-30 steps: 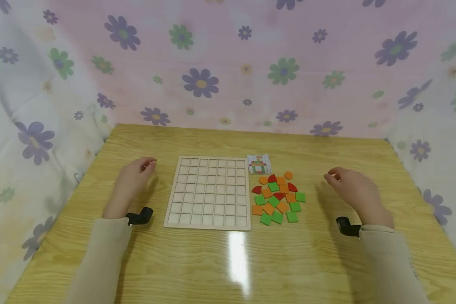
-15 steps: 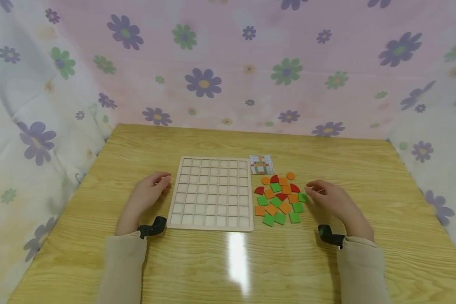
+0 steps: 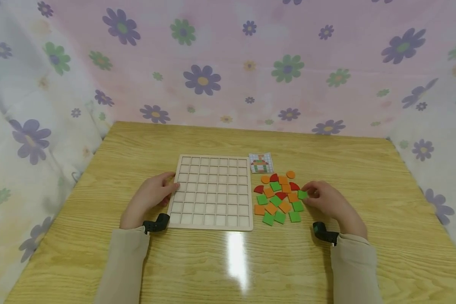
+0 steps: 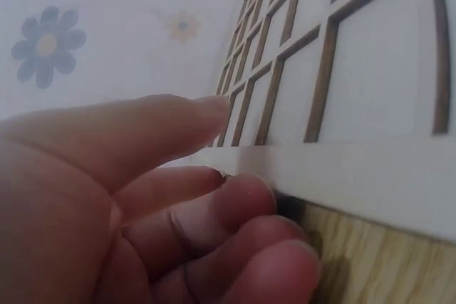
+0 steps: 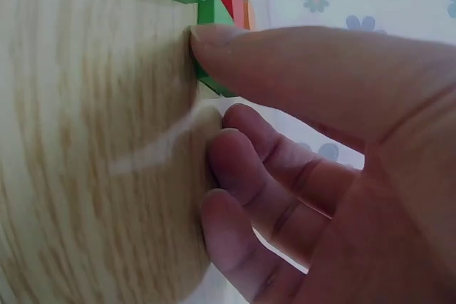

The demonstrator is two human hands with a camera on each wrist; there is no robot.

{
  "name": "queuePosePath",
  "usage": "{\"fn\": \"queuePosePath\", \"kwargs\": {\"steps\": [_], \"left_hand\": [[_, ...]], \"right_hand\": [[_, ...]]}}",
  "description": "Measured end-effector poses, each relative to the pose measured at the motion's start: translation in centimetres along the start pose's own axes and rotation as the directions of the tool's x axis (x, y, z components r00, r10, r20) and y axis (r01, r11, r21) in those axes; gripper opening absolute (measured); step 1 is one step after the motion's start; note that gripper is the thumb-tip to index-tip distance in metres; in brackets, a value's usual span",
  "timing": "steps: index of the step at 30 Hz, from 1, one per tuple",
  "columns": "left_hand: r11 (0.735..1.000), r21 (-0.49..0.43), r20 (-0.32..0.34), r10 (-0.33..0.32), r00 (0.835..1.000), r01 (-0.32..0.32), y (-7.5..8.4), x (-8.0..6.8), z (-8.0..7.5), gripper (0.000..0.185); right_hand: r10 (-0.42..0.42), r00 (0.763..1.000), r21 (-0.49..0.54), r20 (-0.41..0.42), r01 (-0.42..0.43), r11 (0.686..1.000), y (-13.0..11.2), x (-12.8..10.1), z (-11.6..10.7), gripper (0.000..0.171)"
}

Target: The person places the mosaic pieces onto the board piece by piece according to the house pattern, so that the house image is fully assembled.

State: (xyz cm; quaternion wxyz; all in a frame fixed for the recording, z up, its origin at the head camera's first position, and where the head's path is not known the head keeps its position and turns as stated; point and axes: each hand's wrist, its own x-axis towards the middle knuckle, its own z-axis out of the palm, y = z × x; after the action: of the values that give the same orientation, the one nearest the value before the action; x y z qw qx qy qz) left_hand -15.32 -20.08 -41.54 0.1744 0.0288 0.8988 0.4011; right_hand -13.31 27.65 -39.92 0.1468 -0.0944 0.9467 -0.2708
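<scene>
**A wooden table bearing a board, a card and loose tiles**

A light wood-grain table (image 3: 327, 261) is carrying everything here. A pale gridded board (image 3: 212, 195) is lying flat near its middle. Just beside the board's far right corner, a small pattern card (image 3: 261, 163) is resting on the tabletop. Nearer than the card, a cluster of green, orange and red tiles (image 3: 279, 198) is sitting right of the board, many touching or overlapping.
</scene>
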Motion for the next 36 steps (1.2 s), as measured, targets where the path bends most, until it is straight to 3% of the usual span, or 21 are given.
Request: {"fn": "queuePosePath", "kwargs": {"steps": [6, 12, 16, 23, 29, 36], "left_hand": [[0.998, -0.051, 0.037, -0.026, 0.999, 0.028, -0.4, 0.2, 0.0, 0.059], [0.996, -0.074, 0.037, -0.039, 0.999, 0.042, -0.4, 0.2, -0.1, 0.059], [0.993, -0.097, 0.053, -0.061, 0.997, 0.066, -0.2, 0.2, -0.2, 0.062], [0.995, -0.017, 0.067, -0.099, 0.993, 0.101, -0.1, 0.2, -0.2, 0.07], [0.996, 0.068, 0.073, -0.068, 0.995, 0.064, 0.2, 0.2, -0.2, 0.07], [0.99, 0.131, 0.065, -0.058, 0.996, 0.049, 0.5, 0.0, 0.0, 0.067]], "right_hand": [[0.061, 0.998, 0.039, -0.004, -0.06, 0.997, -0.3, 0.0, 0.2, 0.027], [0.05, 0.999, 0.06, -0.021, -0.049, 0.997, -0.1, 0.0, 0.2, 0.023], [0.051, 0.998, 0.072, -0.041, -0.048, 0.996, 0.1, 0.2, 0.2, 0.03], [0.093, 0.992, 0.117, -0.085, -0.083, 0.99, 0.0, 0.5, 0.7, 0.047], [0.103, 0.987, 0.173, -0.121, -0.081, 0.982, -0.4, 1.0, 1.1, 0.048], [0.083, 0.993, 0.281, -0.082, -0.057, 0.958, -1.8, 2.1, 1.8, 0.05]]}}
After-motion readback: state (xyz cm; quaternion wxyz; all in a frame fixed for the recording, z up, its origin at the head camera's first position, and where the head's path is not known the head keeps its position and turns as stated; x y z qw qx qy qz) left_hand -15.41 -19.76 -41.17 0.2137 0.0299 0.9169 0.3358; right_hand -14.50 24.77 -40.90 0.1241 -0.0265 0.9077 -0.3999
